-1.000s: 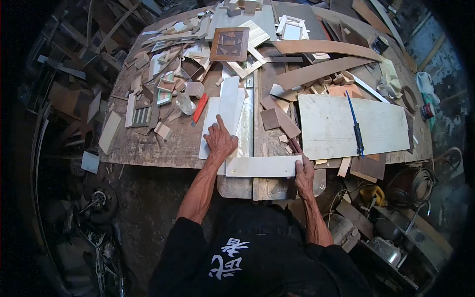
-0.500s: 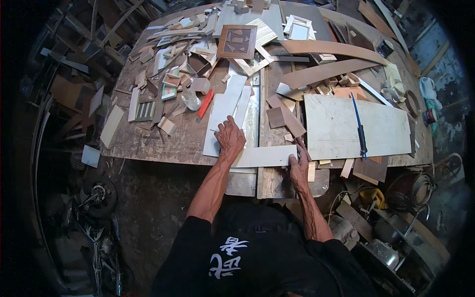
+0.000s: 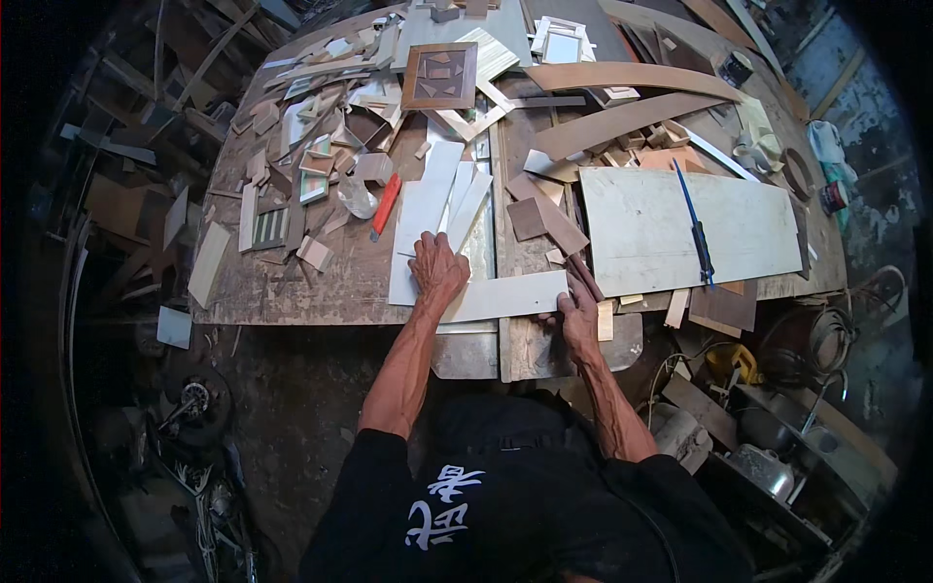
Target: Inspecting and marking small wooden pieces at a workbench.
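Observation:
My left hand (image 3: pixel 438 271) rests with curled fingers over pale boards at the bench's near edge. A thin stick-like thing pokes out at its left; its kind is unclear. Beyond the fingers, narrow white strips (image 3: pixel 472 206) fan out beside a wider white board (image 3: pixel 412 223). My right hand (image 3: pixel 577 317) grips the right end of a long white board (image 3: pixel 510 295) lying crosswise, its thumb on top. The left hand covers this board's other end. Past the right fingertips lie dark brown wood strips (image 3: pixel 583 277). A red-handled cutter (image 3: pixel 386 206) lies left of the wide board.
Offcuts and small wooden frames crowd the workbench (image 3: pixel 272 296). A brown inlaid panel (image 3: pixel 439 76) lies at the back, with curved boards (image 3: pixel 632 76) to its right. A blue-and-black saw-like tool (image 3: pixel 699 243) lies on a large pale panel (image 3: pixel 632 233). Metal machinery (image 3: pixel 758 471) stands below right.
The view has shifted slightly, moving the bench leftward in it. The narrow white strips beyond my left hand have spread apart. My right hand still holds the crosswise board's end.

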The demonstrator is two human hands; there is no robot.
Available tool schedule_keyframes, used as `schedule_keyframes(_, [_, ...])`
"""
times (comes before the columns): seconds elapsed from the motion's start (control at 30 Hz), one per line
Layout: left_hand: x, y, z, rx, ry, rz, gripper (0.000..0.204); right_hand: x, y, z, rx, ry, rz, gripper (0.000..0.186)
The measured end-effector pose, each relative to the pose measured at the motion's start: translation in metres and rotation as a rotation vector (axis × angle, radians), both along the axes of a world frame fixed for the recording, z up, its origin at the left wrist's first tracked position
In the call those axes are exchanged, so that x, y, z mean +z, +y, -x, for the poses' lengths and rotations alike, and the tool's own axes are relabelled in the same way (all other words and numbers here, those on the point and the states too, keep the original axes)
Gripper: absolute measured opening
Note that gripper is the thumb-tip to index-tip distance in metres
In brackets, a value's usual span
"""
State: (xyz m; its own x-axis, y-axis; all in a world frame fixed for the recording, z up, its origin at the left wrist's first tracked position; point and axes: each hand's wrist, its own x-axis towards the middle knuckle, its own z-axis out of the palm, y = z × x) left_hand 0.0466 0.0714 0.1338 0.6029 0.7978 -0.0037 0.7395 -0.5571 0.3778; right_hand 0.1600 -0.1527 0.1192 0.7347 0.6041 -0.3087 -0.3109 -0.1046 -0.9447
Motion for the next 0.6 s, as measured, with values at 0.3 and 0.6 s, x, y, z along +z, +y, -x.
schedule_keyframes(0.3, [0.027, -0.048, 0.016, -0.421, -0.228, 0.103, 0.054, 0.008, 0.006, 0.001, -0.014, 0.037, 0.001, 0.041])
schedule_keyframes(0.6, [0.015, -0.055, 0.036, -0.540, -0.170, 0.027, 0.065, 0.004, 0.007, 0.005, 0.004, 0.094, -0.018, 0.043])
